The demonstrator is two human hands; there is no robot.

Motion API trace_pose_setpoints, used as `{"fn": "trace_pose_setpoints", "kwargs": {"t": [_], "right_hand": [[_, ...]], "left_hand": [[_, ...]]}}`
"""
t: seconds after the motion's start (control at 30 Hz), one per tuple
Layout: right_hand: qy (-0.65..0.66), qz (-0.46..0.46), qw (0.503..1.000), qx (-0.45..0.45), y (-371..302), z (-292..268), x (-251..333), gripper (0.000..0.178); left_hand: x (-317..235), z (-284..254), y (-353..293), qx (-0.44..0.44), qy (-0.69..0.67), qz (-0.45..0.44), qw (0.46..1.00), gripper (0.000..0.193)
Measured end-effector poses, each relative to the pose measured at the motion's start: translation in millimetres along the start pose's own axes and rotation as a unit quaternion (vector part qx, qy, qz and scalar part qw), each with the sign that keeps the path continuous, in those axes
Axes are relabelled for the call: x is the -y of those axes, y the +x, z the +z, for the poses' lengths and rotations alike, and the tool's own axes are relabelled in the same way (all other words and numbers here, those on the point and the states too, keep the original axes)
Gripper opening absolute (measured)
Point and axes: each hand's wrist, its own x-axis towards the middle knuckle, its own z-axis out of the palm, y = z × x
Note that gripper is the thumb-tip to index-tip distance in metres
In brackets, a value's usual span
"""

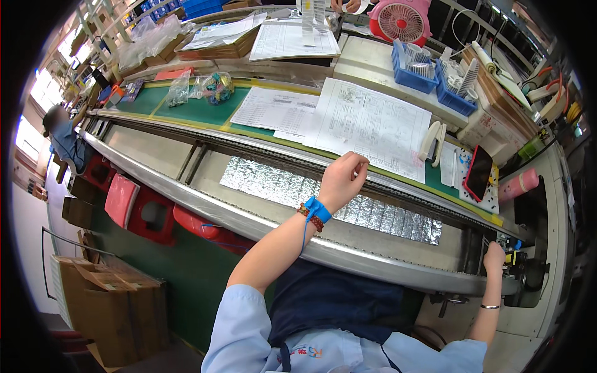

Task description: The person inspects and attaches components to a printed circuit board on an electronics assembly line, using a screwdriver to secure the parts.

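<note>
My left hand [342, 181] hovers over the conveyor track with its fingers curled in, and nothing shows in them. A blue wrist strap [315, 208] with a cord and a beaded bracelet circle that wrist. Beneath the hand a long silver foil-like strip [273, 181] lies flat on the conveyor bed and partly passes behind my forearm. Far to the right, my right hand [495, 257] is closed at the conveyor's end, beside a dark mechanism [525, 267]. A thin, pale piece shows by its fingertips, too small to name. A metal bangle is on that wrist.
Printed sheets [373, 124], a white clamp-like tool [432, 142] and a red-edged phone [477, 173] lie beyond the track. Blue bins [413, 69] and a pink fan [400, 22] stand behind. Red stools [146, 214] and cartons [118, 304] are at left; a co-worker [65, 138] sits far left.
</note>
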Motion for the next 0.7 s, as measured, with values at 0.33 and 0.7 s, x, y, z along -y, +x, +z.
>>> {"fn": "trace_pose_setpoints", "kwargs": {"t": [0.33, 0.7], "right_hand": [[0.017, 0.028, 0.999, 0.015, 2, -1, -5, 0.011], [0.049, 0.037, 0.998, 0.035, -8, -13, -3, 0.012]], "left_hand": [[0, 0, 0, 0.004, 0.003, 0.006, 1.0, 0.006], [0, 1, 0, 0.003, 0.011, 0.01, 1.0, 0.006]]}}
